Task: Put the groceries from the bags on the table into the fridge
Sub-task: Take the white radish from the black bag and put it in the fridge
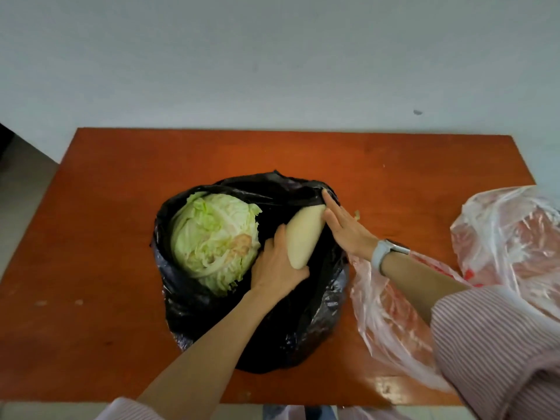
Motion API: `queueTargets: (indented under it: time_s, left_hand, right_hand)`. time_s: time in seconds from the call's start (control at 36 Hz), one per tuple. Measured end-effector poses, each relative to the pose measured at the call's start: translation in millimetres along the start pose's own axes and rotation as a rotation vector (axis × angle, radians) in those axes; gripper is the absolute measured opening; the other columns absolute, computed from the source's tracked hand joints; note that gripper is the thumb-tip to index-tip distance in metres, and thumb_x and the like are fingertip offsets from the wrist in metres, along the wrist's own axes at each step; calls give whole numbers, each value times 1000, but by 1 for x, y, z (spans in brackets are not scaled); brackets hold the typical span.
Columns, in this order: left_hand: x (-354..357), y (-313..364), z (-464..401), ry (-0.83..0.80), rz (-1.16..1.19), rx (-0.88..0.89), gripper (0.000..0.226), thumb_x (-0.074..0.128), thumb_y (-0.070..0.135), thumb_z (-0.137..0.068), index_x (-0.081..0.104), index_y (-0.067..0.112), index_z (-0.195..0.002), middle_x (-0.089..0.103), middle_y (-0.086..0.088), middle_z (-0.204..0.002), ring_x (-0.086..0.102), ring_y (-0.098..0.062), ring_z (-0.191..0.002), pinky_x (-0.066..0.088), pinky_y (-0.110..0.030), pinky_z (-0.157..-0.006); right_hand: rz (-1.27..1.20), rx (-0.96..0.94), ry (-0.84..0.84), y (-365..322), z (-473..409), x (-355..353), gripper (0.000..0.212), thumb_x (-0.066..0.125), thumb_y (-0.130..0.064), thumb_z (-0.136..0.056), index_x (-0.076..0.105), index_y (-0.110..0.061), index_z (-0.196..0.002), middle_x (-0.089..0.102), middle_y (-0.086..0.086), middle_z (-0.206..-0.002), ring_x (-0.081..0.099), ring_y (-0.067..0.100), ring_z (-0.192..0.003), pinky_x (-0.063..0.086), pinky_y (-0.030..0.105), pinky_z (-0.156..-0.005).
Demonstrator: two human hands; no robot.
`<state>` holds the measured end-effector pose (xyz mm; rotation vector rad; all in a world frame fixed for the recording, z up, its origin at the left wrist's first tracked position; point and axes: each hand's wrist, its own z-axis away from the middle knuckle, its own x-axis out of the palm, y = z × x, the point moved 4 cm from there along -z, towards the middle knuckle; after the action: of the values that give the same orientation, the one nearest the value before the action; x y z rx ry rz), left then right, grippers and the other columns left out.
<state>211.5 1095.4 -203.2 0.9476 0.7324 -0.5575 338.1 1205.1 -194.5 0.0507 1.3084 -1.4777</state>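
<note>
Fingers of left hand (277,265) wrap the radish (304,237) low end, inside black bag (272,328) beside cabbage (215,237); right hand (345,228) flat, fingers straight against its tip. Probably heavy, stiff, smooth: grip mid-body, support underneath.

Table (121,222), centre of frame: reddish-brown wood-look top, smooth, low sheen, glare patch near lower right edge
Black bag (272,328), centre: thin plastic film, glossy, crinkled
Cabbage (212,237) inside it: leafy, matt, wrinkled
White radish (303,237) beside it: smooth, matt skin
Clear bags (500,237), right: thin see-through pinkish plastic, shiny, creased
Sleeve (491,353), lower right: striped cloth, matt
Watch (389,248) strap: pale, smooth
Wall (272,56), top: painted, matt
</note>
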Motion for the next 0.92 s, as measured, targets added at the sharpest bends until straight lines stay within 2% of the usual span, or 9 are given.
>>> queueTargets:
  time_s: [0.14, 0.28, 0.36, 0.42, 0.5, 0.58, 0.69, 0.78, 0.92]
  left_hand:
    - [-11, 3, 8, -19, 51, 58, 101, 73, 40, -65, 8, 29, -142, 39, -9, -134, 49, -32, -113, 48, -42, -85]
    - [-27, 4, 18, 25, 123, 130, 98, 73, 39, -66, 10, 30, -142, 37, -5, -137, 47, -26, -116, 47, -37, -86]
    - [-41, 7, 25, 33, 162, 200, 97, 73, 39, -69, 9, 33, -142, 31, 2, -141, 45, -21, -117, 47, -33, -83]
    - [-52, 12, 28, 54, 203, 235, 99, 74, 39, -68, 10, 34, -143, 30, 7, -142, 42, -17, -120, 45, -33, -87]
    - [-69, 25, 29, 105, 293, 280, 98, 76, 39, -66, 15, 37, -142, 34, 13, -140, 41, -11, -120, 45, -36, -93]
    - [-85, 46, 29, 161, 393, 344, 96, 77, 36, -66, 18, 39, -141, 36, 15, -140, 42, -9, -120, 45, -36, -94]
    - [-103, 85, 29, 202, 438, 431, 96, 77, 35, -66, 17, 41, -141, 42, 15, -137, 47, -10, -119, 48, -38, -92]
    - [-113, 121, 36, 238, 407, 565, 94, 77, 36, -66, 19, 41, -139, 42, 12, -138, 49, -8, -115, 50, -35, -88]
    - [-113, 186, 65, 344, 131, 895, 89, 74, 27, -64, 28, 31, -140, 45, 3, -138, 49, -18, -119, 47, -39, -92]
  right_hand:
    - [-267, 99, 30, 1, -7, -17, 53, 6, -53, -95, 1, -37, -145, 2, -12, -156, -5, 12, -144, -6, 45, -117]
    - [-319, 236, -13, 14, -5, -17, 76, 5, -73, -82, 11, -33, -146, 7, -5, -156, -2, 17, -144, 0, 48, -117]
    - [-271, 283, -87, 21, -4, -13, 65, 14, -62, -92, 37, -24, -139, 47, 10, -133, 37, 30, -123, 24, 45, -106]
    - [-274, 231, 9, 15, -2, -20, 57, 20, -46, -99, 54, -6, -122, 62, 18, -102, 51, 24, -92, 35, 35, -86]
    - [-462, 148, 288, -9, 11, -45, 57, 23, -51, -96, 64, -15, -115, 65, 3, -115, 57, 19, -112, 37, 34, -103]
    - [-674, -48, 432, -52, 34, -76, 46, 23, -52, -95, 63, -29, -103, 65, -14, -105, 57, 7, -108, 33, 34, -108]
    - [-758, -271, 372, -98, 71, -110, 61, 50, -70, -75, 54, -29, -120, 63, -9, -116, 59, 11, -109, 48, 32, -94]
    - [-676, -283, 505, -111, 108, -142, 74, 61, -57, -67, 41, -20, -127, 57, -2, -121, 56, 14, -112, 49, 33, -92]
    - [-665, -262, 721, -88, 197, -190, 43, 76, -39, -70, 55, -24, -105, 64, -1, -102, 63, 16, -98, 54, 27, -77]
